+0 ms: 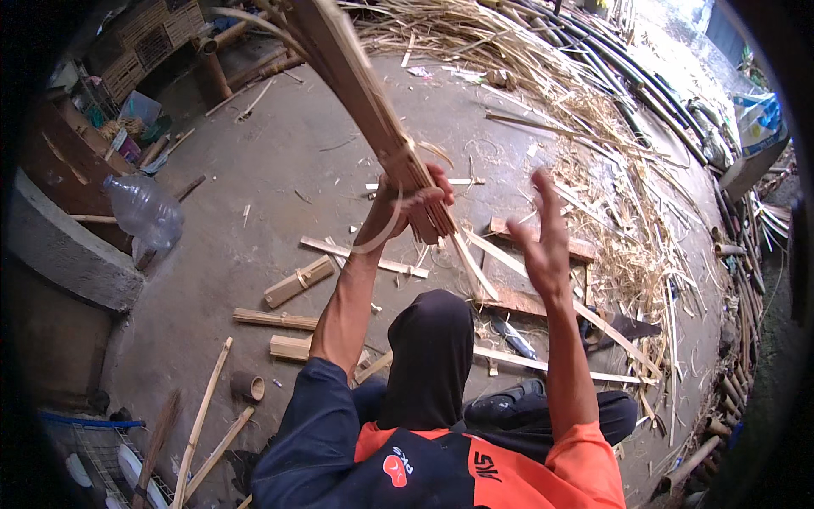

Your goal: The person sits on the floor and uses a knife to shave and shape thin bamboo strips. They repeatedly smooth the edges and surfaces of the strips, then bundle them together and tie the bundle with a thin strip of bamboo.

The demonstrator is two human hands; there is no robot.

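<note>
Holding: left hand (405,197) is wrapped tight round a bundle of bamboo strips (365,89), raised in the air above the floor (280,178); a thin binding strip (373,242) loops loose below the grip.
Floor: bare concrete w/ offcuts all over, so if the bundle slips the strips would scatter among the flat bamboo slats (356,254) and be hard to sort out again.
Shavings heap (593,170): big pile at the right, near the legs; I judge a foot may slide on it when the person shifts.
Bundle: long and top-heavy, it leans up and to the left, held only at its lower end; risk is that it fans out or tips, b/c the binding seems not yet closed.
Right hand (543,237): free, fingers spread, holds nothing, just beside the bundle end; sharp strip edges may cut the palm if it grabs fast.
Blade (632,327): dark tool lies on the floor at the right, near the knee; could be stepped on.
Plastic bottle (144,212): well apart at the left, no danger.
</note>
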